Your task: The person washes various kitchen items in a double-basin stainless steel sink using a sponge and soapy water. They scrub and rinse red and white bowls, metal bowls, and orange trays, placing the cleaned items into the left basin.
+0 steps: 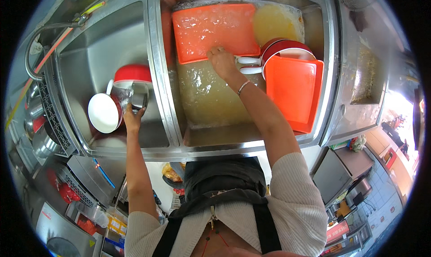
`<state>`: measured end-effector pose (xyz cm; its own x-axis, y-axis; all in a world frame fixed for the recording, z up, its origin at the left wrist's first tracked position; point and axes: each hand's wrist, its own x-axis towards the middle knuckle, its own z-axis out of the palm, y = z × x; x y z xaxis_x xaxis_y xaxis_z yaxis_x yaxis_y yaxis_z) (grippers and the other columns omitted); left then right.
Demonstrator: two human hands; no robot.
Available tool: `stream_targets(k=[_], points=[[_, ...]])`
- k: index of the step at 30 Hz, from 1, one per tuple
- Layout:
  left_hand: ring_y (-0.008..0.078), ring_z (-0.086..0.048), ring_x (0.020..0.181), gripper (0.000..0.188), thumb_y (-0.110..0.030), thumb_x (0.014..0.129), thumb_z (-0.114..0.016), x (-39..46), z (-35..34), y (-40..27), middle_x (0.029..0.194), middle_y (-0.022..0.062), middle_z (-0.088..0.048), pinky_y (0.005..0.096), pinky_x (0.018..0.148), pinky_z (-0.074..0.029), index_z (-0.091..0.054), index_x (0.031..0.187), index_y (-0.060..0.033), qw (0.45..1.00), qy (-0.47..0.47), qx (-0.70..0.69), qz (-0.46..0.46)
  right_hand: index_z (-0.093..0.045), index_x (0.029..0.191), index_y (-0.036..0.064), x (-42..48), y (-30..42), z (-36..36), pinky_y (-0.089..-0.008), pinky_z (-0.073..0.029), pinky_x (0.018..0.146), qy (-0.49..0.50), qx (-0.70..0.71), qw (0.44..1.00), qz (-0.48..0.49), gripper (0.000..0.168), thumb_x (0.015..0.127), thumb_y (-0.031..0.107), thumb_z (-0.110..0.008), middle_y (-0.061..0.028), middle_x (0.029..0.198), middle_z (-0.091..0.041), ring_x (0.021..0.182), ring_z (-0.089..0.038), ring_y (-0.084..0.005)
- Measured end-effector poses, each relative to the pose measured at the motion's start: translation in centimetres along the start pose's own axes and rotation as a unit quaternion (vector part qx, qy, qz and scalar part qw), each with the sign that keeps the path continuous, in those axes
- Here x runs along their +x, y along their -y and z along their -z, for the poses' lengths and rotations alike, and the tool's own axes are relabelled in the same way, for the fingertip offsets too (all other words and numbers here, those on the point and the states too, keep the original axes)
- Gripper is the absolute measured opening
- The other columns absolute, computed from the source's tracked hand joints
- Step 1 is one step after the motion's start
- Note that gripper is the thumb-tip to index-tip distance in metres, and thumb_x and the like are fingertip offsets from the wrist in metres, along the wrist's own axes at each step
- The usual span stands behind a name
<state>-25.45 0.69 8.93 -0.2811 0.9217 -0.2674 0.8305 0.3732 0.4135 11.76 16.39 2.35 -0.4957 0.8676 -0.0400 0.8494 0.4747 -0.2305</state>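
My left hand [133, 118] grips the near end of a small shiny metal container [139, 97] in the left sink basin. Behind it a red pot [132, 74] lies tipped, and a white-lined red pan [103, 113] is beside my fingers. Over the right basin, my right hand [223, 62] has its fingers curled at the near edge of an orange tray [215, 31], which lies in cloudy water [215, 95]. Whether those fingers pinch the rim or hold something is hidden. Just right of that hand are white-handled red pots [286, 46], partly covered by a second orange tray [293, 92].
A metal divider [161, 65] separates the two basins. A curved faucet [33, 38] and a yellow-orange hose [54, 51] are at the left. A round yellowish item [276, 23] is at the right basin's far end. Metal pots [45, 142] sit on the left rack.
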Motion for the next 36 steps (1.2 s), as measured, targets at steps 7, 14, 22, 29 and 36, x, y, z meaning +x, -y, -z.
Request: stream_targets(k=[7, 14, 22, 29, 36], points=[[0.0212, -0.060, 0.087, 0.020, -0.011, 0.086, -0.056, 0.8, 3.5, -13.4, 0.095, 0.0149, -0.061, 0.0303, 0.074, -0.047, -0.056, 0.100, 0.0033, 0.977, -0.189, -0.054, -0.087, -0.053, 0.084, 0.005, -2.8, -0.4, 2.4, -0.0320, -0.053, 0.059, -0.037, 0.019, 0.994, 0.105, 0.011, 0.074, 0.012, -0.052, -0.0081, 0.087, -0.055, 0.084, -0.058, -0.0221], [0.0209, -0.052, 0.104, 0.041, -0.028, 0.091, -0.051, -2.6, -6.1, -21.9, 0.117, 0.0097, -0.053, 0.0352, 0.094, -0.038, -0.044, 0.122, -0.0021, 0.778, 0.093, -0.499, 0.370, -0.051, 0.083, 0.005, -5.4, 0.4, 4.1, -0.0310, -0.052, 0.057, 0.017, 0.050, 0.980, 0.194, 0.011, 0.074, 0.012, -0.051, -0.0100, 0.088, -0.054, 0.083, -0.058, -0.0241], [0.0220, -0.052, 0.105, 0.032, -0.011, 0.094, -0.041, -7.4, -13.3, -20.6, 0.119, 0.0089, -0.049, 0.0383, 0.086, -0.047, -0.041, 0.126, -0.0071, 0.660, 0.027, -0.644, 0.387, -0.052, 0.087, 0.004, -13.3, 0.8, 3.5, -0.0378, -0.052, 0.060, 0.079, 0.153, 0.971, 0.164, 0.015, 0.075, 0.013, -0.053, -0.0099, 0.095, -0.054, 0.082, -0.059, -0.0258], [0.0218, -0.051, 0.108, 0.042, 0.002, 0.091, -0.037, -12.3, -9.1, -22.1, 0.123, 0.0113, -0.045, 0.0361, 0.085, -0.049, -0.033, 0.131, -0.0065, 0.728, 0.061, -0.609, 0.310, -0.055, 0.098, 0.005, -13.6, -2.5, 5.7, -0.0313, -0.046, 0.076, 0.249, 0.558, 0.729, -0.309, 0.031, 0.071, 0.012, -0.070, -0.0127, 0.097, -0.056, 0.088, -0.056, -0.0250], [0.0197, -0.046, 0.112, 0.044, -0.003, 0.091, -0.042, -11.6, -8.5, -22.8, 0.125, 0.0110, -0.043, 0.0304, 0.092, -0.041, -0.030, 0.134, -0.0035, 0.841, 0.067, -0.512, 0.165, -0.053, 0.108, 0.004, -9.8, 0.9, 2.6, -0.0358, -0.042, 0.085, -0.203, 0.413, 0.858, -0.227, 0.034, 0.076, 0.014, -0.064, -0.0139, 0.115, -0.052, 0.100, -0.052, -0.0298]])
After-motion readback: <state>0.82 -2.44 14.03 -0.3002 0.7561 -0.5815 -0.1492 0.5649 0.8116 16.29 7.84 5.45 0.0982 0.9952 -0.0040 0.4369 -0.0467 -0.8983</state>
